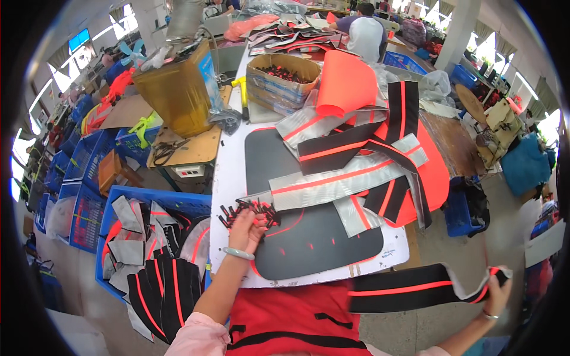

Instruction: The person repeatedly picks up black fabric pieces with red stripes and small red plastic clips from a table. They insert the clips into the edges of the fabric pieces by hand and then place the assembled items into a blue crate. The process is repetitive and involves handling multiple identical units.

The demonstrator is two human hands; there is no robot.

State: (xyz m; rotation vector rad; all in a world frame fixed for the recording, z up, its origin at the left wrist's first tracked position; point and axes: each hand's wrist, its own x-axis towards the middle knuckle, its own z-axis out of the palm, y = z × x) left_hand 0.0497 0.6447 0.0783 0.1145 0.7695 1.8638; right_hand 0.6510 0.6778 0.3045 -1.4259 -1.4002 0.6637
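Observation:
My right hand (497, 295), out at the far right, is closed on the end of a black fabric strip (409, 291) with an orange line along it. The strip stretches from the table's front edge, and its grey back shows where it curls near my fingers. My left hand (248, 230) has its fingers curled at a pile of small black-and-red pieces (267, 215) on the table; what is between the fingertips is hidden. Under the pile lies a dark grey rounded panel (320, 252). Black and silver strips (338, 184) with orange lines lie heaped beyond it.
A cardboard box (279, 80) of small black-and-red pieces stands at the back, beside a yellow-handled tool (243, 95). Scissors (169, 151) lie on a side stand by a large amber container (178, 89). At left, a blue crate (160, 202) holds cut strips. Another person (362, 35) sits beyond.

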